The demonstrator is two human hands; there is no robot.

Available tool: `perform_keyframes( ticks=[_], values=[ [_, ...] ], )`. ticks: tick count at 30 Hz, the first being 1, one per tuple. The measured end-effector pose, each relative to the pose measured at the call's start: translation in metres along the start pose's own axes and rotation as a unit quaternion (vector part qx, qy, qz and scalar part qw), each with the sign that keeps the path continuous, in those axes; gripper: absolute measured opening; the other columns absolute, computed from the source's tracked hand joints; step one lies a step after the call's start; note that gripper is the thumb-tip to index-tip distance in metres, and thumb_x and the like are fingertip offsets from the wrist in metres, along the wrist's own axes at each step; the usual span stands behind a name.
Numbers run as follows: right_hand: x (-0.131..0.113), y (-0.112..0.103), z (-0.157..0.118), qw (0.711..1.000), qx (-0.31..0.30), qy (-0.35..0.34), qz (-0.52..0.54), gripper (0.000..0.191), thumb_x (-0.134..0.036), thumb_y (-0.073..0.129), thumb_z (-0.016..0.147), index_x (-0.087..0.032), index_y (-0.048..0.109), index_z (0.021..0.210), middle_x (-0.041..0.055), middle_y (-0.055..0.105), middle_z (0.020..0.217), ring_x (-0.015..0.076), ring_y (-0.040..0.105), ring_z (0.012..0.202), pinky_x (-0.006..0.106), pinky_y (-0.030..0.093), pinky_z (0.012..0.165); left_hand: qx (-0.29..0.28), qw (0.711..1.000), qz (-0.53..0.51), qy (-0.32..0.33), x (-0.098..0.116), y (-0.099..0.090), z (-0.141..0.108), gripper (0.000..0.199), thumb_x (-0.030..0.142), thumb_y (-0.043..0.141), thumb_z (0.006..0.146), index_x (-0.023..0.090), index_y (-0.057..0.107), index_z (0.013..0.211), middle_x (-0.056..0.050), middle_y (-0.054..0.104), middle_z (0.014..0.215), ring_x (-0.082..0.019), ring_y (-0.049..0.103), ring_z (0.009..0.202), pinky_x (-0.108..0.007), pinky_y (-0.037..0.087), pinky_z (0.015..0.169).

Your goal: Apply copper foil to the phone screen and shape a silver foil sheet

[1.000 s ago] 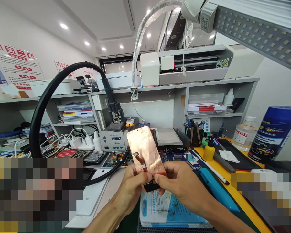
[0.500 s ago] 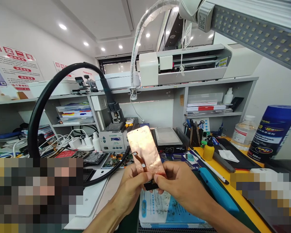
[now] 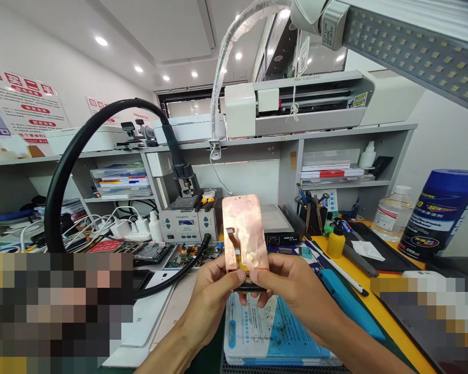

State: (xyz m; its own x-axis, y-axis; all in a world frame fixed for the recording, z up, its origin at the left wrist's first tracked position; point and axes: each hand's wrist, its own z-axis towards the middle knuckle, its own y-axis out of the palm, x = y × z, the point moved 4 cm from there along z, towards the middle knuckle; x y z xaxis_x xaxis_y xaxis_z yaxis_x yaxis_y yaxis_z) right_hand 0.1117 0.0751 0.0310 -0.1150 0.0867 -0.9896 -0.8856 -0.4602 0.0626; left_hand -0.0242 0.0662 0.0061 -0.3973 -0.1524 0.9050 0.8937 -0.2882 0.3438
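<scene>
A phone screen panel [image 3: 245, 223] with a copper-coloured back stands nearly upright in front of me. A brown flex cable [image 3: 234, 243] runs down its left part. My left hand [image 3: 212, 285] pinches the lower left corner, the thumb on the copper side. On the lower right, my right hand [image 3: 283, 280] grips it the same way. Both thumbs press near the bottom edge, where a dark strip shows, and my other fingers are mostly behind the panel. Below my hands lies a blue and white repair mat [image 3: 273, 332] with dark stains.
A hot-air station [image 3: 187, 226] stands behind, left of the panel. A thick black hose [image 3: 56, 171] arches at left. To the right are a blue tool [image 3: 351, 304], a yellow bottle [image 3: 336, 244] and a blue spray can [image 3: 439, 215]. An LED lamp [image 3: 409, 57] hangs overhead.
The panel has turned from a leftward tilt to nearly upright, its top moving right. Both hands keep their hold at the lower edge, slightly higher now.
</scene>
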Motion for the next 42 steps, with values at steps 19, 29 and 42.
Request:
perform_keyframes(
  ticks=[19,29,42],
  values=[
    [0.005,-0.01,0.005,0.996,0.017,-0.018,-0.09,0.013,-0.026,0.07,0.082,-0.014,0.073,0.08,0.005,0.069,0.077,0.0173,0.061,0.07,0.028,0.052,0.06,0.061,0.995,0.077,0.025,0.0,-0.011,0.001,0.018,0.028,0.078,0.079,0.012,0.073,0.074,-0.004,0.067,0.072,-0.014,0.056,0.066,-0.023,0.047,0.057],
    [-0.003,-0.013,0.004,0.995,-0.049,-0.029,-0.087,0.014,-0.021,0.063,0.085,-0.016,0.071,0.076,0.0021,0.067,0.075,0.0174,0.061,0.074,0.031,0.054,0.071,0.041,0.998,0.056,0.0,-0.005,-0.008,0.004,0.018,0.029,0.071,0.086,0.012,0.076,0.081,-0.007,0.071,0.076,-0.016,0.06,0.069,-0.024,0.049,0.058],
    [-0.001,-0.019,0.003,0.996,-0.078,0.001,-0.043,0.009,-0.021,0.071,0.081,-0.014,0.068,0.077,0.0036,0.069,0.074,0.0183,0.065,0.072,0.034,0.052,0.073,0.05,0.999,0.0,-0.005,-0.001,-0.008,0.003,0.014,0.027,0.064,0.092,0.015,0.068,0.086,-0.003,0.065,0.077,-0.013,0.055,0.063,-0.024,0.05,0.056]
  ],
)
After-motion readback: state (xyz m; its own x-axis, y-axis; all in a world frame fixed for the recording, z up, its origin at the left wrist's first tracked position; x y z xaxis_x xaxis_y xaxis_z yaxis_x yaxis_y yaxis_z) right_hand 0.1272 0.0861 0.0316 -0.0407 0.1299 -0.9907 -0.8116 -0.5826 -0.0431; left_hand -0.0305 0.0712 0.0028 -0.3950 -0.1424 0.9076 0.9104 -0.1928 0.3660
